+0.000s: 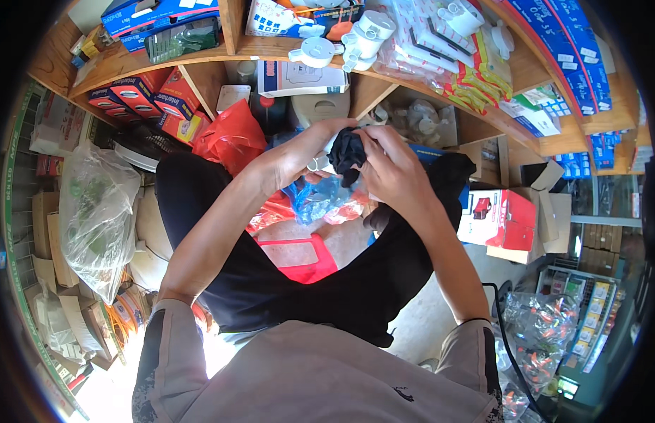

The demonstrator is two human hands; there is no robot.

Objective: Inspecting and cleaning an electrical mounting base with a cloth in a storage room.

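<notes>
At 12 o'clock on my feed, left hand (305, 149) grips a white piece (319, 163); right hand (395, 166) pinches bunched black cloth (347, 149).

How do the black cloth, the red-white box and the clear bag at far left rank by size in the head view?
1. Clear bag
2. Red-white box
3. Black cloth, bunched up and partly hidden

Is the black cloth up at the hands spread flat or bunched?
Bunched: the black cloth shows as a small, crumpled wad with creased folds, against the fingers of the right hand.
</notes>
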